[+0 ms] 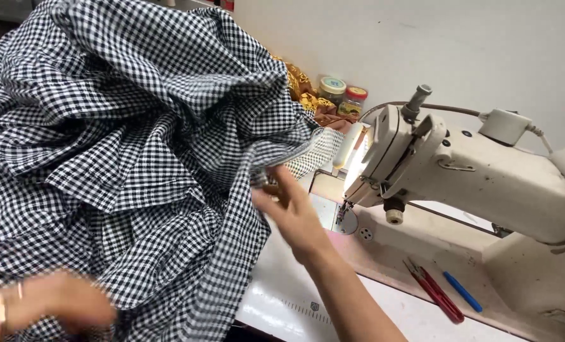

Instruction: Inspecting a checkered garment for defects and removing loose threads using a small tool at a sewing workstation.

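Note:
A large heap of black-and-white gingham fabric [124, 145] fills the left of the view, bunched in folds. My right hand [292, 212] pinches a fold of its edge just left of the sewing machine's needle plate [346, 221]. My left hand [42, 307], blurred and wearing rings, rests on the fabric at the lower left. The cream sewing machine [479, 171] stands at the right, its lamp lit at the head.
Red-handled scissors [436, 292] and a blue pen [463, 291] lie on the machine bed. Two lidded jars [342, 95] and patterned yellow cloth [301, 88] sit by the white wall behind. The white table edge [282, 310] shows below my right forearm.

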